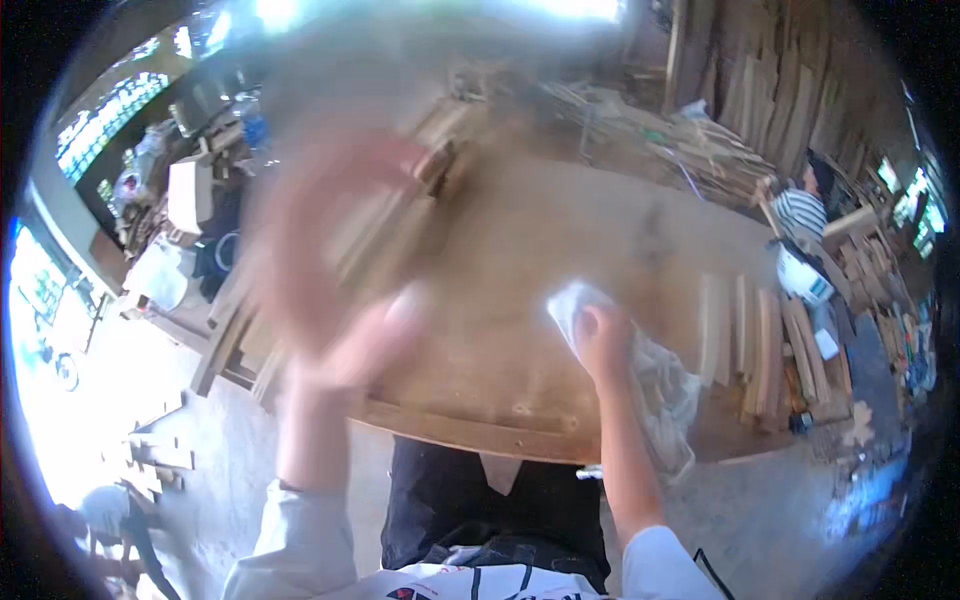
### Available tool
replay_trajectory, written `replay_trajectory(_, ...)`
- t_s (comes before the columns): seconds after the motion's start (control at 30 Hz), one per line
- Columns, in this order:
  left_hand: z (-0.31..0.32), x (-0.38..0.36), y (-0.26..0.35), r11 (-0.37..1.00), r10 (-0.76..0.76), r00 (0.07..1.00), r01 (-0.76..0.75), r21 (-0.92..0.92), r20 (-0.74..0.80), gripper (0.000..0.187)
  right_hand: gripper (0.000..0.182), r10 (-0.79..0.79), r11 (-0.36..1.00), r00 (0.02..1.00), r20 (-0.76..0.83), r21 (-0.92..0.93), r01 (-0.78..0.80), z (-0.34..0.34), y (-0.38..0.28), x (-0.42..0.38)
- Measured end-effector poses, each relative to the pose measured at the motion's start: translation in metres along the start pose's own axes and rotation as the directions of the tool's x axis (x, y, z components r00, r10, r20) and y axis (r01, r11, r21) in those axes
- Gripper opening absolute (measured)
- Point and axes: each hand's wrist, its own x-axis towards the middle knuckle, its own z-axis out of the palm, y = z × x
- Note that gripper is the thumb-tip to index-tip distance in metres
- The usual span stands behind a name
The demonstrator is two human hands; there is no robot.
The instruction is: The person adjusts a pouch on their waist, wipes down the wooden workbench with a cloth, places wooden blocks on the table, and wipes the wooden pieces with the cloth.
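Note:
My right hand [606, 343] is closed on a thin, whitish translucent plastic bag [665, 385], which hangs down along my forearm over the front edge of a wooden table [500, 290]. Raised close to the camera on the left, my left hand [350, 270] is smeared by motion. Its thumb shows in a blur over the table, and whether the fingers hold anything cannot be made out.
Wooden strips [765, 350] lie on the table's right side, and long boards [235, 335] along its left. A person in a striped top [802, 212] is at the back right, near a white container [803, 277]. Planks [790, 95] lean on the back wall.

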Motion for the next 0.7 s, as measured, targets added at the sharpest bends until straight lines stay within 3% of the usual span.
replay_trajectory(0.03, 0.015, -0.028, -0.019, 0.975, -0.221, 0.968, 0.217, 0.043, 0.116, 0.063, 0.015, -0.020, 1.000, 0.999, 0.048, -0.016, 0.021, -0.002, -0.002, -0.003)
replay_trajectory(0.07, 0.026, -0.058, -0.030, 0.872, -0.479, 0.810, 0.481, 0.085, 0.338, 0.055, 0.018, -0.034, 0.999, 0.994, 0.100, -0.034, 0.038, 0.000, -0.010, -0.008)
replay_trajectory(0.1, 0.057, -0.102, -0.052, 0.750, -0.658, 0.682, 0.632, 0.197, 0.319, 0.052, 0.019, -0.054, 0.998, 0.990, 0.134, -0.015, 0.056, 0.001, -0.021, -0.010)
replay_trajectory(0.13, 0.079, -0.133, -0.063, 0.794, -0.607, 0.687, 0.509, 0.331, 0.400, 0.032, 0.021, -0.076, 0.997, 0.983, 0.167, 0.000, 0.077, 0.001, -0.030, -0.009)
replay_trajectory(0.2, 0.116, -0.212, -0.112, 0.863, -0.455, 0.669, 0.168, 0.477, 0.587, 0.036, 0.023, -0.074, 0.997, 0.969, 0.238, 0.014, 0.073, 0.007, -0.035, -0.013)
replay_trajectory(0.23, 0.123, -0.209, -0.103, 0.852, -0.506, 0.570, 0.217, 0.476, 0.647, 0.040, 0.022, -0.086, 0.995, 0.969, 0.230, -0.025, 0.095, 0.004, -0.033, -0.014)
replay_trajectory(0.3, 0.140, -0.236, -0.097, 0.844, -0.484, 0.660, 0.178, 0.506, 0.575, 0.046, 0.022, -0.123, 0.985, 0.967, 0.224, -0.093, 0.147, -0.011, -0.017, -0.010)
replay_trajectory(0.33, 0.140, -0.239, -0.092, 0.844, -0.443, 0.608, 0.036, 0.535, 0.658, 0.051, 0.021, -0.034, 0.994, 0.984, 0.173, -0.098, 0.052, -0.015, 0.005, -0.010)
replay_trajectory(0.37, 0.142, -0.248, -0.088, 0.853, -0.424, 0.622, 0.031, 0.520, 0.658, 0.053, 0.021, 0.060, 0.994, 0.990, 0.128, -0.100, -0.047, -0.019, 0.032, -0.013)
replay_trajectory(0.43, 0.147, -0.262, -0.082, 0.873, -0.384, 0.649, 0.023, 0.487, 0.657, 0.059, 0.018, 0.195, 0.938, 0.980, 0.028, -0.298, -0.178, -0.036, 0.068, -0.015)
replay_trajectory(0.53, 0.141, -0.239, -0.071, 0.879, -0.449, 0.555, 0.132, 0.459, 0.701, 0.068, 0.023, 0.145, 0.923, 0.982, 0.122, -0.375, -0.090, -0.043, 0.046, -0.011)
replay_trajectory(0.63, 0.144, -0.253, -0.081, 0.873, -0.435, 0.538, 0.057, 0.484, 0.722, 0.072, 0.031, -0.053, 0.978, 0.988, 0.143, -0.191, 0.080, -0.028, -0.019, -0.005)
replay_trajectory(0.67, 0.145, -0.259, -0.080, 0.865, -0.420, 0.609, 0.044, 0.500, 0.673, 0.076, 0.038, -0.057, 0.970, 0.946, 0.319, -0.206, 0.128, -0.025, -0.025, -0.006)
replay_trajectory(0.7, 0.147, -0.261, -0.081, 0.862, -0.440, 0.573, 0.055, 0.503, 0.691, 0.076, 0.038, -0.026, 0.980, 0.932, 0.361, -0.175, 0.095, -0.020, -0.025, -0.008)
